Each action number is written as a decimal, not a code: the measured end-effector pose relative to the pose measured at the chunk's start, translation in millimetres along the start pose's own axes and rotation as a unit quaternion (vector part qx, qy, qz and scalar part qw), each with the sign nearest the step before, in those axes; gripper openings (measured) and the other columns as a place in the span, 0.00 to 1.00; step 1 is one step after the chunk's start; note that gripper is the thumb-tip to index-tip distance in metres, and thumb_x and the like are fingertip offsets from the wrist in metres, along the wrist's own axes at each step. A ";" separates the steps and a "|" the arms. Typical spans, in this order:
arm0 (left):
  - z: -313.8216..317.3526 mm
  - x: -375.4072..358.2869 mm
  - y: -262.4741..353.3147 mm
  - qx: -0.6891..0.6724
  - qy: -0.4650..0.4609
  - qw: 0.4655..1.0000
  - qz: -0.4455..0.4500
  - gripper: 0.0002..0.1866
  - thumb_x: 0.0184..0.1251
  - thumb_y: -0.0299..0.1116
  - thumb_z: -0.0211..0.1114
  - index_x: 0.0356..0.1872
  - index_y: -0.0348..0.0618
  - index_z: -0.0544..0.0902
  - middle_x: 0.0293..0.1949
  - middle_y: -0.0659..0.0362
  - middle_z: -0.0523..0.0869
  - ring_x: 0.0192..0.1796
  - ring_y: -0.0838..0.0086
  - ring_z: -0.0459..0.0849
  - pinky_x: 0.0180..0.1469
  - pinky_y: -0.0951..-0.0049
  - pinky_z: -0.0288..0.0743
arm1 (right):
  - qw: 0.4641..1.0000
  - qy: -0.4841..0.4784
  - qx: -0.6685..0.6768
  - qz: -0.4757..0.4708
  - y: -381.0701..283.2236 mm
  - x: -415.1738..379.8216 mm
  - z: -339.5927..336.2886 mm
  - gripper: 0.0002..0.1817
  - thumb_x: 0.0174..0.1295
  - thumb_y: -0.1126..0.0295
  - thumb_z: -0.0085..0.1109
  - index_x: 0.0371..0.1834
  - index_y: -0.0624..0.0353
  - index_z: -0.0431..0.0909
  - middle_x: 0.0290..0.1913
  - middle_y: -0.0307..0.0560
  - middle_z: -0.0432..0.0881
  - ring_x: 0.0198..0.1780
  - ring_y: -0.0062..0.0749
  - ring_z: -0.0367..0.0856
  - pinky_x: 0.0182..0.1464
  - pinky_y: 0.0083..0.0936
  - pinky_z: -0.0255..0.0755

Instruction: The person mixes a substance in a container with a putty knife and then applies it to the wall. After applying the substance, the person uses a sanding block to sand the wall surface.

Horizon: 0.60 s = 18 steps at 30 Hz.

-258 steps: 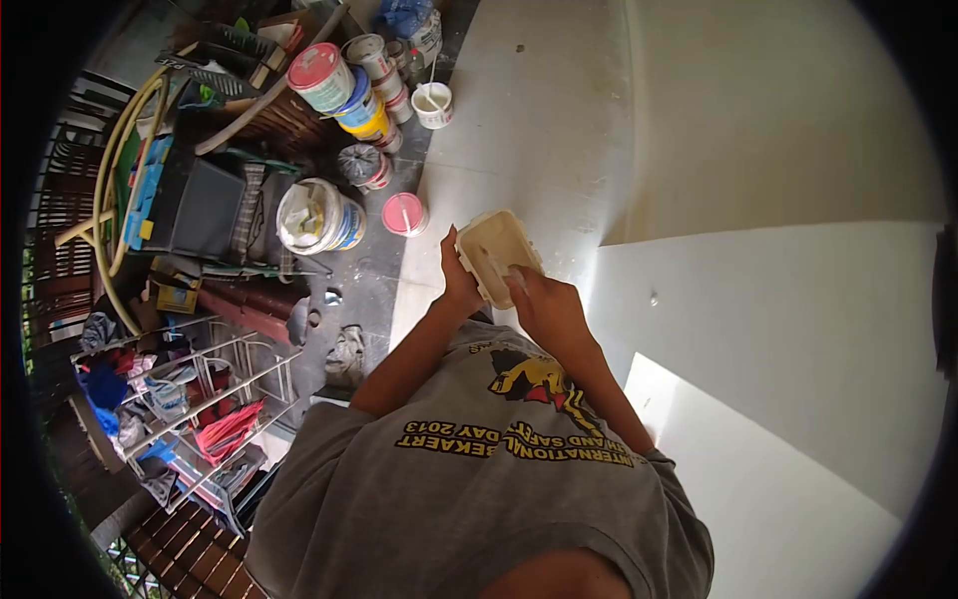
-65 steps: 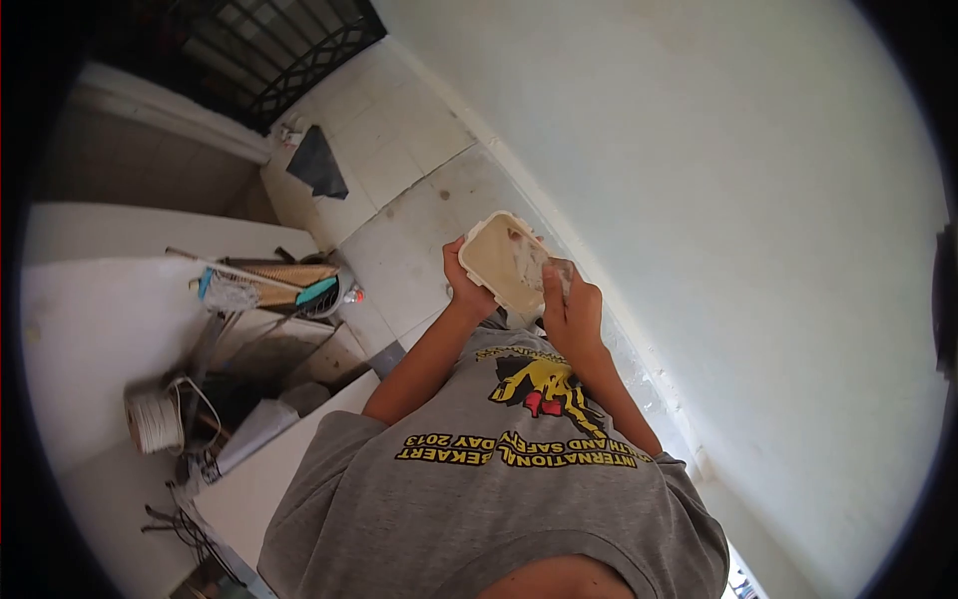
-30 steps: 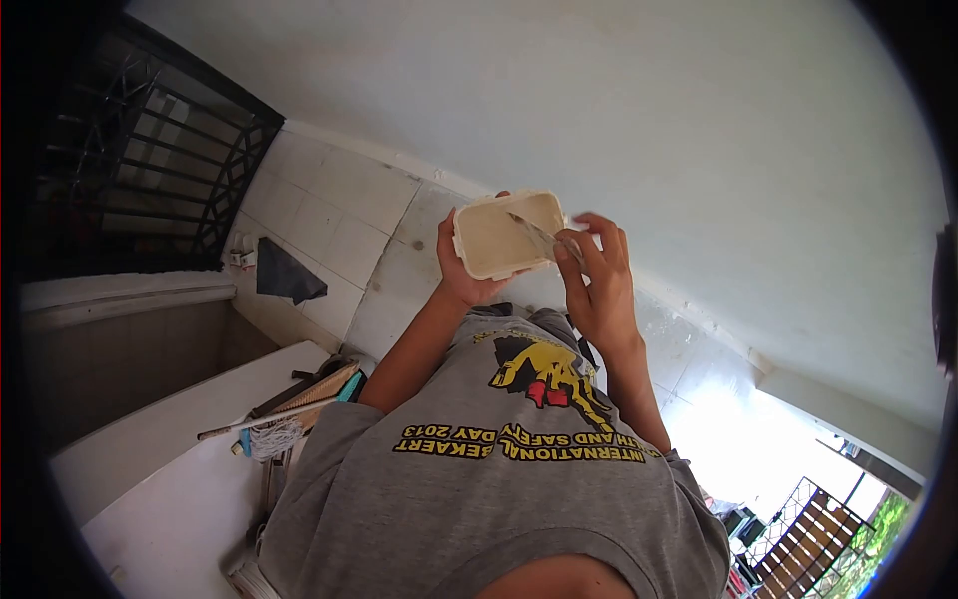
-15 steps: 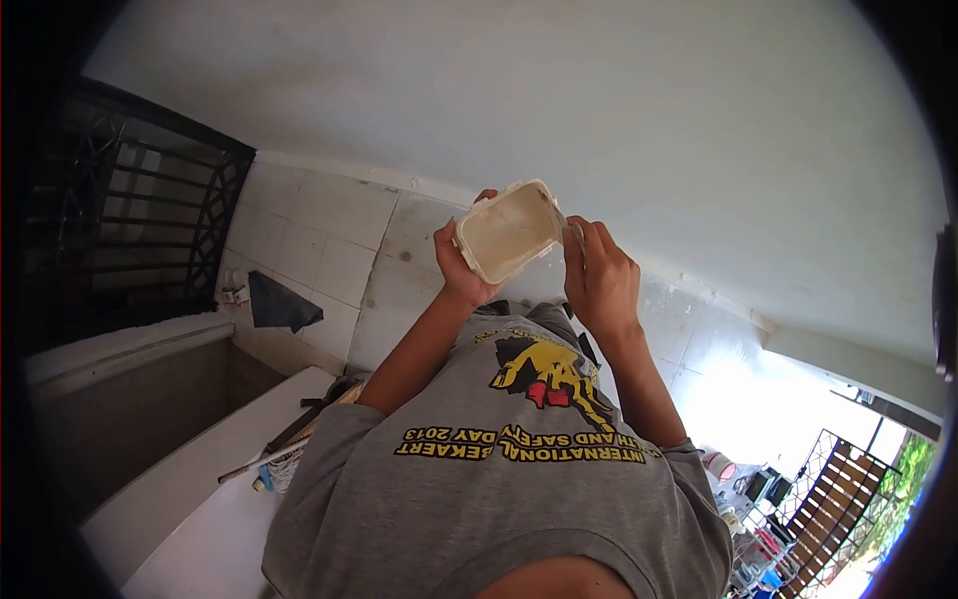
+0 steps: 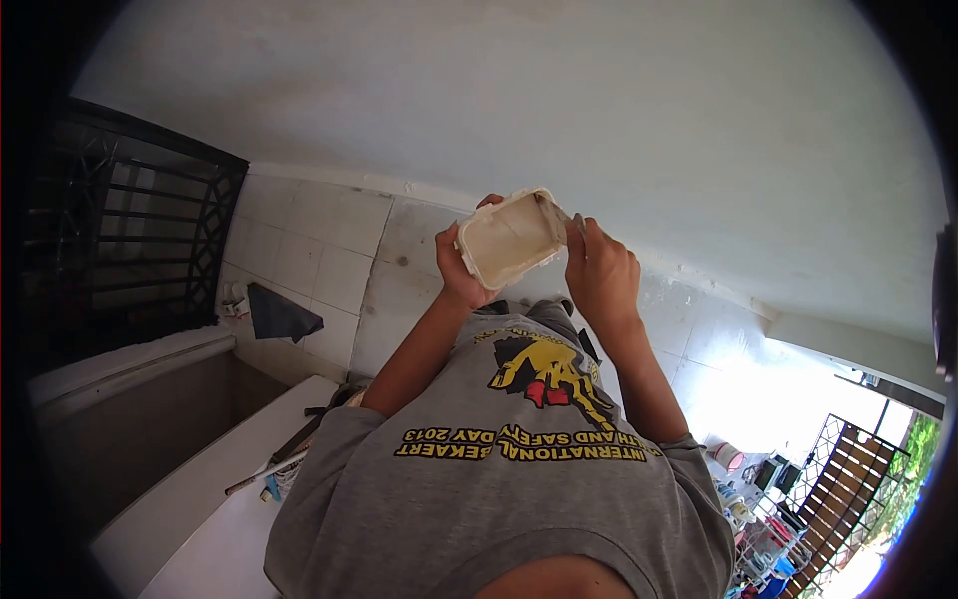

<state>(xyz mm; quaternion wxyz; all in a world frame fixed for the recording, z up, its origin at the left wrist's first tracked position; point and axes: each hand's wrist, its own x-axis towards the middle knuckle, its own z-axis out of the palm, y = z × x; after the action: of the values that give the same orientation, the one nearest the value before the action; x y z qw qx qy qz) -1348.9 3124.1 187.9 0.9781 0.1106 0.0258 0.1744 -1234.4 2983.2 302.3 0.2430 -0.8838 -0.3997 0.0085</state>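
An off-white plastic tub (image 5: 509, 243) is tilted so that I look into it; a pale coating covers its inside. My left hand (image 5: 461, 270) grips the tub from its left and underside, fingers wrapped round the rim. At the tub's right end, my right hand (image 5: 602, 275) is closed on a thin tool that looks like a putty knife (image 5: 552, 214). Its flat blade reaches over the rim into the upper right corner of the tub. Fingers hide most of the handle.
A pale wall (image 5: 559, 100) rises close in front of me, above a tiled floor (image 5: 339, 275). Left are a black metal grille (image 5: 160, 210) and a dark cloth (image 5: 282, 312) on the floor. A slatted gate (image 5: 848, 479) and assorted household items (image 5: 763, 534) stand at lower right.
The putty knife's blade has moved further into the tub's upper right corner, showing more of its face. Both hands and the tub sit slightly lower in view.
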 end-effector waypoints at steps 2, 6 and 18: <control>4.3 -1.2 4.1 0.009 0.007 1.000 -0.003 0.40 0.64 0.67 0.50 0.70 0.50 0.70 0.68 0.52 0.74 0.70 0.55 0.75 0.65 0.51 0.79 | 0.997 -0.027 0.068 0.006 10.8 3.4 -5.4 0.10 0.72 0.71 0.56 0.32 0.63 0.74 0.17 0.52 0.78 0.20 0.50 0.82 0.22 0.39 0.72; -3.5 -1.1 9.0 0.030 -0.004 0.999 -0.024 0.42 0.64 0.67 0.50 0.71 0.49 0.69 0.69 0.50 0.73 0.69 0.54 0.76 0.65 0.50 0.79 | 0.974 -0.070 0.217 0.019 29.8 4.7 -8.6 0.16 0.77 0.66 0.51 0.31 0.65 0.74 0.16 0.49 0.76 0.18 0.37 0.75 0.23 0.32 0.68; -1.8 0.5 11.7 -0.032 0.011 0.995 -0.089 0.40 0.60 0.65 0.54 0.68 0.48 0.71 0.69 0.46 0.73 0.70 0.46 0.74 0.66 0.32 0.71 | 0.941 -0.096 0.309 0.102 37.4 -9.1 1.6 0.20 0.80 0.62 0.47 0.31 0.65 0.74 0.18 0.40 0.74 0.21 0.20 0.69 0.26 0.24 0.66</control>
<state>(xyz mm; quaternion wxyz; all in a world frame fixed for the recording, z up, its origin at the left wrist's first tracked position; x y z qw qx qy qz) -1352.6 3135.3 188.8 0.9924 0.0745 0.0404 0.0888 -1214.7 2956.3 282.9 0.4620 -0.7964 -0.3069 0.2411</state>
